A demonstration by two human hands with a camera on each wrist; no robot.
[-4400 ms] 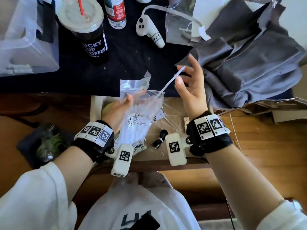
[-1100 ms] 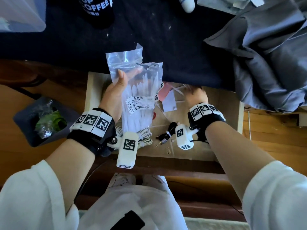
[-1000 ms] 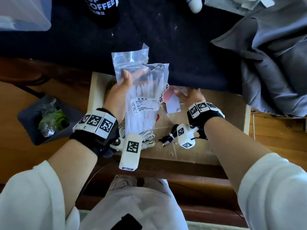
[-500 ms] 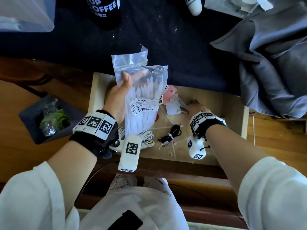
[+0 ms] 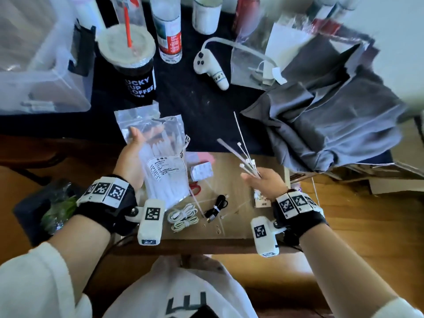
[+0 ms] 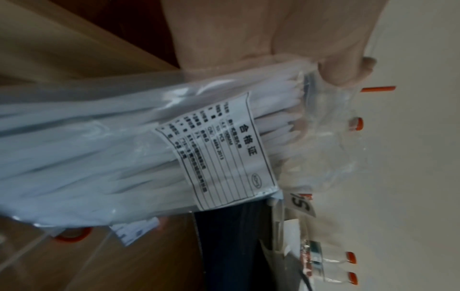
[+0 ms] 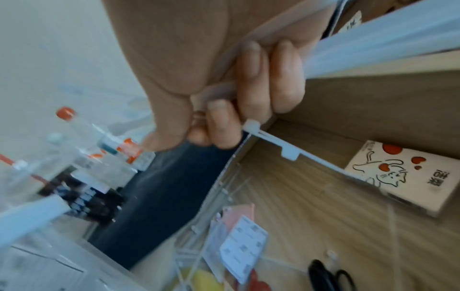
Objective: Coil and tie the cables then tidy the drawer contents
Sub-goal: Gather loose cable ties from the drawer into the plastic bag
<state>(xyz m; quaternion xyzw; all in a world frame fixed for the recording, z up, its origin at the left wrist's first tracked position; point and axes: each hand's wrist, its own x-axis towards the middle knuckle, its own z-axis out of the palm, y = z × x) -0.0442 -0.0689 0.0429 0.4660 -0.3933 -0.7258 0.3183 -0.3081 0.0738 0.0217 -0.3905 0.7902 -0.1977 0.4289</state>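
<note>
My left hand (image 5: 130, 157) holds a clear plastic bag of white cable ties (image 5: 164, 164) upright over the open wooden drawer (image 5: 236, 228); the bag's label (image 6: 216, 149) faces the left wrist camera. To the right, my right hand (image 5: 263, 182) grips a small bunch of loose white cable ties (image 5: 241, 148) that fan up and away; its fingers (image 7: 248, 82) curl round them. In the drawer lie coiled white cables (image 5: 182, 218) and a tied black cable (image 5: 216, 207).
The drawer also holds cards (image 5: 202, 172), a printed box (image 7: 408, 175), a red item (image 5: 195, 188) and loose ties. On the dark tabletop stand a coffee cup (image 5: 133, 63), a bottle (image 5: 169, 31), a white controller (image 5: 211, 67), grey cloth (image 5: 332, 115) and a clear bin (image 5: 34, 53).
My right hand has come up out of the drawer's back holding a bunch of loose ties. The left hand still holds the bag. The head view has tilted up toward the tabletop.
</note>
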